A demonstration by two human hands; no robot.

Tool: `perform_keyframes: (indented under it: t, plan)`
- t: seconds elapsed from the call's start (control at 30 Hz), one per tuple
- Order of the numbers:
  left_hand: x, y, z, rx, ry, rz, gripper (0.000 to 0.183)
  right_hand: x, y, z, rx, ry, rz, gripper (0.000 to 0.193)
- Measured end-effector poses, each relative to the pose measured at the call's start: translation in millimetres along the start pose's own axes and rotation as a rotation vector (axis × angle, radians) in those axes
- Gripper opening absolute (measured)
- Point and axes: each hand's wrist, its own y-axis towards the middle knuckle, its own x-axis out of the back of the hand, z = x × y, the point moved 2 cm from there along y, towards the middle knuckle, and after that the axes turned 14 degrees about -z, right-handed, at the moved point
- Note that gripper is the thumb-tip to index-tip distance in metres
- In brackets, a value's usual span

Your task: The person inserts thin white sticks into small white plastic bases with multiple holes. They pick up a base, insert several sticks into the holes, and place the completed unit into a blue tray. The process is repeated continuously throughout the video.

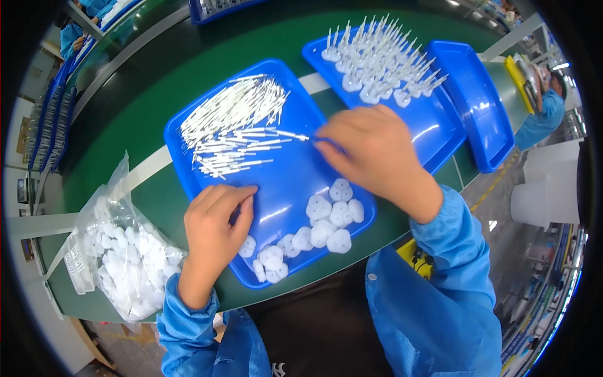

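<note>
A blue tray (276, 178) lies before me with a pile of thin white sticks (235, 110) at its far left. Along its near edge sit several white, rounded, lobed plastic pieces (323, 232). My right hand (374, 151) is over the tray's right side, thumb and forefinger closed at the end of one thin white stick (294, 135) that points out from the pile; the exact grip is blurred. Over the left rim, my left hand (217, 220) has its thumb and forefinger brought together. What lies between those fingertips, if anything, cannot be made out.
Behind on the right, another blue tray (433, 135) carries several lobed bases with upright sticks (380, 63). An overlapping blue tray (477, 107) lies beside it. A clear bag of white pieces (125, 257) rests on the green table (141, 81) at left. Co-workers (546, 113) are farther off.
</note>
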Motion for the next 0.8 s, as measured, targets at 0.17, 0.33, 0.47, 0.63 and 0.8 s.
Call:
perform_keyframes:
  t: [0.17,0.33,0.47,0.63,0.8]
  plan:
    - [2.9,-1.8,-1.1,0.004,0.014,0.047,0.018,-65.9,14.0,18.3,0.192,-0.236,0.075,0.010]
    - [-17.9,19.5,-37.0,-0.058,-0.134,0.147,0.026,-50.2,15.1,10.7,0.002,0.096,-0.035,0.011]
    - [-39.7,24.9,-44.8,-0.225,-0.251,0.230,0.029,-32.9,16.8,8.5,-0.220,0.494,-0.017,0.021]
    - [-28.1,25.4,-11.8,0.034,-0.277,0.141,0.029,-18.1,4.4,14.9,-0.670,0.919,-0.008,0.011]
    - [-16.2,19.8,14.2,0.429,-0.467,-0.011,0.031,-45.2,18.7,37.4,-0.802,1.221,0.118,0.011]
